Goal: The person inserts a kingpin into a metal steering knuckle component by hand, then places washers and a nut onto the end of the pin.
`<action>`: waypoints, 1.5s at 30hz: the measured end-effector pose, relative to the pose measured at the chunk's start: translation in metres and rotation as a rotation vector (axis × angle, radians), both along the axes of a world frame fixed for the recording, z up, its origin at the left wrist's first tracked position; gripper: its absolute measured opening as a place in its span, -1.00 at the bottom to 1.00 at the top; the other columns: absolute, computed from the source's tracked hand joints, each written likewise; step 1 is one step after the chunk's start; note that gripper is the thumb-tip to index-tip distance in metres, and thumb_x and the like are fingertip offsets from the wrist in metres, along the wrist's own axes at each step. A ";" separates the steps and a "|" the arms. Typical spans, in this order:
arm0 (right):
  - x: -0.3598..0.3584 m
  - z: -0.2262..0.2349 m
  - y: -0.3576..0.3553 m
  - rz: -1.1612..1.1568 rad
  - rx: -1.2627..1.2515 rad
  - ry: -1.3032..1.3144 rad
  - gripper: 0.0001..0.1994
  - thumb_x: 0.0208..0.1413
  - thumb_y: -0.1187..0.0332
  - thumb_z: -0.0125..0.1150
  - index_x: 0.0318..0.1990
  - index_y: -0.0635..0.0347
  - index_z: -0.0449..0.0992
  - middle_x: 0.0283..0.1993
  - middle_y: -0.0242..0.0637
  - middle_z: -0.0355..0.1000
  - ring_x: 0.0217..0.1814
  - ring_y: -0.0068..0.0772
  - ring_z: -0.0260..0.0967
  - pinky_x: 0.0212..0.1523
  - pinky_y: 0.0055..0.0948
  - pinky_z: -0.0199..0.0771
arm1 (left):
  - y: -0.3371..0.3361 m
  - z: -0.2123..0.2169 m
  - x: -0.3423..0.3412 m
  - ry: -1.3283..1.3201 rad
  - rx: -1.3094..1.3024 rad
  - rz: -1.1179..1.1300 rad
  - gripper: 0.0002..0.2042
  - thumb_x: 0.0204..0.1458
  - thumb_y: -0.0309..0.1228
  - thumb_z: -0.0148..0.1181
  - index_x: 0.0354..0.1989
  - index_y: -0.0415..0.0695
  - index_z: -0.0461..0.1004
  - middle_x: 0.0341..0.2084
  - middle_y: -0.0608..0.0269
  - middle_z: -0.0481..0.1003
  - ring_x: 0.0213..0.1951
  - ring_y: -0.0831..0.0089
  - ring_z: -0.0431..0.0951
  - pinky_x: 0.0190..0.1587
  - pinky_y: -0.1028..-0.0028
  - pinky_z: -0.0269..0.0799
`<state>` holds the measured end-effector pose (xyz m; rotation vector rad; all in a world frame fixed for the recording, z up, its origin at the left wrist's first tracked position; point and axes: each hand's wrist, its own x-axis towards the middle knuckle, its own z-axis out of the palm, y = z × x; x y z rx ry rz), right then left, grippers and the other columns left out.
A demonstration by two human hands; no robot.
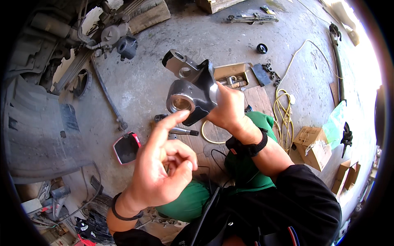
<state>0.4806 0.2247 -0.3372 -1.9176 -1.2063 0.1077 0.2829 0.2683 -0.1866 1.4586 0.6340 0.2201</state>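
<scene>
My right hand (230, 104) grips a black forked steering knuckle (201, 84) by its right side, raised over the floor. Two lugs with bored holes face left, and the bore nearest me shows a bright machined rim. The index finger of my left hand (162, 168) is stretched out, its tip at the lower rim of that bore. The other fingers of that hand are loosely curled and hold nothing. Behind the raised fingers, partly hidden, lies a metal shaft (184, 131) with a threaded-looking end.
An open cardboard box (232, 76) with metal parts lies beyond the knuckle, near several small black rings (271, 71). A red-rimmed tray (127, 148) is at left. Yellow hose (283, 112) and a cardboard carton (312, 143) lie right. Vehicle underparts (53, 33) fill the upper left.
</scene>
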 end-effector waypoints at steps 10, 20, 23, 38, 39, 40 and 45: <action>-0.001 0.002 0.000 -0.001 -0.019 -0.016 -0.83 -0.30 0.44 0.23 -0.48 0.18 0.39 -0.54 -0.10 0.45 -0.48 0.09 0.46 -0.44 -0.09 0.45 | 0.007 -0.018 0.010 0.290 1.372 -0.129 -0.30 -0.24 -0.67 0.12 0.26 -0.29 0.28 -0.73 0.25 0.40 -0.71 0.27 0.46 -0.56 0.36 0.41; -0.004 0.004 0.002 -0.018 -0.068 -0.050 -0.82 -0.29 0.42 0.25 -0.44 0.17 0.43 -0.52 -0.12 0.47 -0.45 0.08 0.47 -0.43 -0.11 0.46 | 0.014 -0.015 0.001 0.140 0.407 -0.040 -0.30 -0.05 -0.65 0.07 0.38 -0.27 0.10 -0.64 0.32 0.50 -0.62 0.69 0.44 -0.49 0.63 0.35; -0.002 0.006 0.001 -0.022 -0.084 -0.093 -0.80 -0.28 0.40 0.27 -0.40 0.17 0.47 -0.51 -0.12 0.48 -0.45 0.07 0.48 -0.43 -0.12 0.47 | 0.014 -0.014 0.003 0.189 0.457 -0.033 -0.29 -0.08 -0.66 0.08 0.36 -0.29 0.10 -0.65 0.20 0.51 -0.63 0.45 0.52 -0.48 0.52 0.40; -0.002 0.003 0.003 -0.021 -0.109 -0.149 -0.80 -0.23 0.35 0.30 -0.38 0.15 0.49 -0.52 -0.15 0.49 -0.48 0.04 0.49 -0.43 -0.11 0.49 | 0.017 -0.027 0.002 0.361 0.938 -0.121 -0.37 -0.04 -0.59 0.13 0.30 -0.33 0.18 -0.57 0.10 0.48 -0.66 0.27 0.49 -0.60 0.32 0.39; -0.001 0.002 0.003 -0.020 -0.106 -0.158 -0.79 -0.23 0.35 0.30 -0.38 0.15 0.49 -0.52 -0.15 0.49 -0.48 0.04 0.48 -0.43 -0.11 0.49 | 0.015 -0.025 0.001 0.266 0.620 -0.063 -0.36 -0.03 -0.60 0.11 0.32 -0.33 0.15 -0.56 0.11 0.49 -0.67 0.33 0.48 -0.60 0.38 0.38; -0.001 0.001 0.002 -0.020 -0.108 -0.159 -0.79 -0.24 0.35 0.30 -0.38 0.15 0.49 -0.52 -0.15 0.49 -0.48 0.04 0.48 -0.43 -0.11 0.49 | 0.014 -0.022 0.000 0.169 0.303 -0.005 -0.35 -0.02 -0.62 0.09 0.34 -0.34 0.11 -0.55 0.13 0.50 -0.68 0.38 0.48 -0.60 0.44 0.37; -0.002 0.005 0.000 -0.021 -0.091 -0.124 -0.78 -0.27 0.36 0.31 -0.39 0.16 0.48 -0.52 -0.13 0.49 -0.45 0.04 0.49 -0.40 -0.12 0.50 | 0.052 -0.017 -0.022 -0.334 -0.784 0.209 -0.34 -0.05 -0.57 0.03 0.32 -0.41 0.09 -0.54 0.12 0.48 -0.70 0.49 0.43 -0.68 0.62 0.32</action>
